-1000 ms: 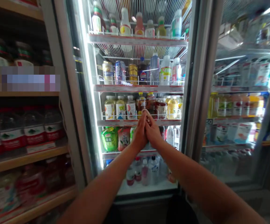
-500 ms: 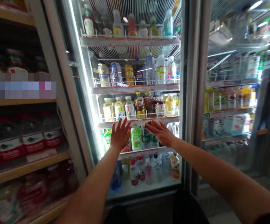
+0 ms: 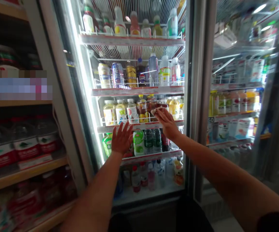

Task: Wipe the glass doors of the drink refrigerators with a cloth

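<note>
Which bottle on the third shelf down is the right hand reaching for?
The right hand has its fingertips at the dark red-brown bottle, right of the amber bottle with a yellow cap; the pale bottles to the left stand clear of it.

Two bare forearms, no watch, rings or bracelets. The left hand (image 3: 121, 139) and right hand (image 3: 166, 122) are ungloved. A dark sleeve edge (image 3: 275, 222) shows at the right upper arm.

A glass-fronted cooler (image 3: 192, 96) glows under a bright vertical light strip (image 3: 81, 80). Wooden shelves (image 3: 25, 172) stand in dimness on the left. A second glass door (image 3: 245, 90) reflects ceiling lights.
</note>
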Tool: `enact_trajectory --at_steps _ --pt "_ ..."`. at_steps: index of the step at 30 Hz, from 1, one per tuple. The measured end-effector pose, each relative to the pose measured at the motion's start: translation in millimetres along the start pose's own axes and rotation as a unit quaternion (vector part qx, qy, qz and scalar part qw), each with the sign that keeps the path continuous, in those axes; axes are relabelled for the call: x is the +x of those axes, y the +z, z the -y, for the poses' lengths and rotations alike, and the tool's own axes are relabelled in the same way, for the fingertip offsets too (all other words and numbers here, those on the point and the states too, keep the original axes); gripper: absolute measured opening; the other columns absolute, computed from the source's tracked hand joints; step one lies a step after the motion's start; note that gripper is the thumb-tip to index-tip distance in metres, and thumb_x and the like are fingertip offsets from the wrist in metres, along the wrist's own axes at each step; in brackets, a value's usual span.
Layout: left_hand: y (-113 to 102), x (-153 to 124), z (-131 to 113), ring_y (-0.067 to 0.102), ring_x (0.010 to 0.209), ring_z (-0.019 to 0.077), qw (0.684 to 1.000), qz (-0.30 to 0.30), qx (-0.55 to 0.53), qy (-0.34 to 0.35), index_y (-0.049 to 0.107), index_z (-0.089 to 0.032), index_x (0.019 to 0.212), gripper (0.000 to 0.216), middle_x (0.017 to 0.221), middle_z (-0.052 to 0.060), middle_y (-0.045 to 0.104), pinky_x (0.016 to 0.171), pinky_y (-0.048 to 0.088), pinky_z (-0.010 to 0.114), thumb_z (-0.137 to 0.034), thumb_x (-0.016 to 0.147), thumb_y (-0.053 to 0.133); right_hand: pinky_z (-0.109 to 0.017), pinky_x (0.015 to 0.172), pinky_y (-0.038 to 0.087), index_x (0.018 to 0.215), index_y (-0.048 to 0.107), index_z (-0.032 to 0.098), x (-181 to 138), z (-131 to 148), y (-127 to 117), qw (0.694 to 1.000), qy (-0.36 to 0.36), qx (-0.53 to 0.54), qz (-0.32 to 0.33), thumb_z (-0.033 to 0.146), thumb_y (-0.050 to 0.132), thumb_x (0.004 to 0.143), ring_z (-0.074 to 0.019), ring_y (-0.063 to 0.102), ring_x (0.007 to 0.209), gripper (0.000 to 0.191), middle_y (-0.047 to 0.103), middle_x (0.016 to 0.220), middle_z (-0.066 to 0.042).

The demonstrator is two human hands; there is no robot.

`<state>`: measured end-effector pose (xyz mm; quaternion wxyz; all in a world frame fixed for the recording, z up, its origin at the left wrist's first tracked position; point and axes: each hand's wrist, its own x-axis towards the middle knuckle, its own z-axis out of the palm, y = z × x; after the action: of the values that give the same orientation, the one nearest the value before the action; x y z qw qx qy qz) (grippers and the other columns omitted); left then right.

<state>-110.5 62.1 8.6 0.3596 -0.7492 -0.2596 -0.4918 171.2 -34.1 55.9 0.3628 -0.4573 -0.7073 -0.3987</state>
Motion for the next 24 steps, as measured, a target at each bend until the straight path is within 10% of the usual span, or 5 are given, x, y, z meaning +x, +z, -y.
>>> enact_trajectory --at_steps 4,9,14,19,24 --pt "-0.7 -0.3 1.0 0.016 0.151 0.0249 0.999 -0.008 0.028 0.014 0.024 -0.032 0.155 0.063 0.158 0.004 0.032 0.124 0.012 0.053 -0.031 0.097 0.048 -0.049 0.123 0.028 0.153 0.032 0.034 -1.3 0.1 -0.8 0.990 -0.126 0.022 0.063 -0.003 0.036 0.091 -0.0212 0.023 0.151 0.072 0.042 0.155 0.005" --pt "-2.0 -0.4 1.7 0.018 0.151 0.0248 0.999 -0.001 0.032 0.014 0.022 -0.034 0.155 0.065 0.158 0.003 0.032 0.124 0.013 0.053 -0.031 0.097 0.048 -0.051 0.124 0.028 0.156 0.026 0.032 11.9 -0.2 -4.0 0.998 0.041 -0.004 -0.046 -0.002 0.035 0.091 -0.0237 0.018 0.152 0.073 0.037 0.159 0.003" --pt "-1.4 -0.9 1.9 0.016 0.151 0.0247 0.999 -0.004 0.036 0.013 0.020 -0.033 0.156 0.066 0.159 0.003 0.030 0.124 0.013 0.052 -0.031 0.097 0.049 -0.048 0.124 0.027 0.155 0.025 0.039 17.4 0.3 -3.3 0.991 -0.121 0.025 0.057 -0.002 0.036 0.092 -0.0200 0.024 0.150 0.076 0.041 0.156 0.007" --pt "-1.6 -0.9 2.1 0.017 0.151 0.0253 1.000 0.006 0.021 0.010 0.025 -0.033 0.155 0.063 0.158 0.003 0.032 0.124 0.014 0.053 -0.032 0.096 0.049 -0.051 0.124 0.025 0.155 0.031 0.030 26.5 -1.0 -8.3 0.998 0.040 0.007 -0.044 -0.001 0.034 0.092 -0.0248 0.016 0.153 0.070 0.034 0.160 0.003" --pt "-2.8 0.0 1.4 0.019 0.151 0.0250 1.000 -0.003 0.029 0.009 0.023 -0.034 0.155 0.064 0.158 0.003 0.032 0.124 0.015 0.053 -0.031 0.096 0.049 -0.049 0.124 0.028 0.152 0.035 0.035 29.0 -3.6 -17.1 0.995 -0.086 0.021 0.049 -0.002 0.037 0.090 -0.0222 0.024 0.150 0.072 0.041 0.156 0.006"
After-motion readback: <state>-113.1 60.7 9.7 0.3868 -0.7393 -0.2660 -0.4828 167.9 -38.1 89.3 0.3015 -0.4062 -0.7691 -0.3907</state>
